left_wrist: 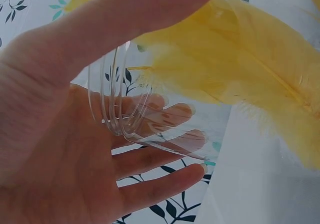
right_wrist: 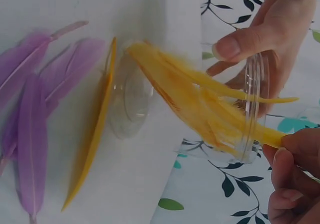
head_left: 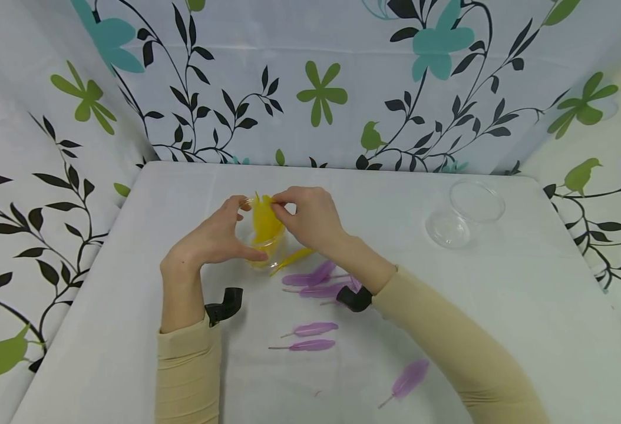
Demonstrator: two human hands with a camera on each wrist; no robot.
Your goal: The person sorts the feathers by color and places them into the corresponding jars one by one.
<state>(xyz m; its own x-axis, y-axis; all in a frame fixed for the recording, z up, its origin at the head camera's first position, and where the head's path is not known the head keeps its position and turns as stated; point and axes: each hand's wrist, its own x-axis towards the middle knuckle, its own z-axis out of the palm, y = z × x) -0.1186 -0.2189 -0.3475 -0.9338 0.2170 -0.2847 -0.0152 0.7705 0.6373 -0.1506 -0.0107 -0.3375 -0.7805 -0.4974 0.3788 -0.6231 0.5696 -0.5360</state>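
Note:
My left hand (head_left: 210,235) grips a clear plastic jar (right_wrist: 251,71) with a ridged rim, thumb on one side and fingers spread along the other. Several yellow feathers (head_left: 266,219) stand inside it, their quills poking out at the mouth. At that rim my right hand (head_left: 310,215) pinches a yellow quill (right_wrist: 272,138) between thumb and forefinger. Beside the jar's base, a single yellow feather (right_wrist: 95,134) lies on the table. Purple feathers (head_left: 310,278) lie in a loose pile just nearer, partly hidden by the right forearm.
On the right of the white table (head_left: 501,306) stands another clear jar (head_left: 448,229). More purple feathers (head_left: 313,345) lie toward the front, one apart (head_left: 410,378) beside the right sleeve. A patterned curtain (head_left: 321,129) borders the back and sides.

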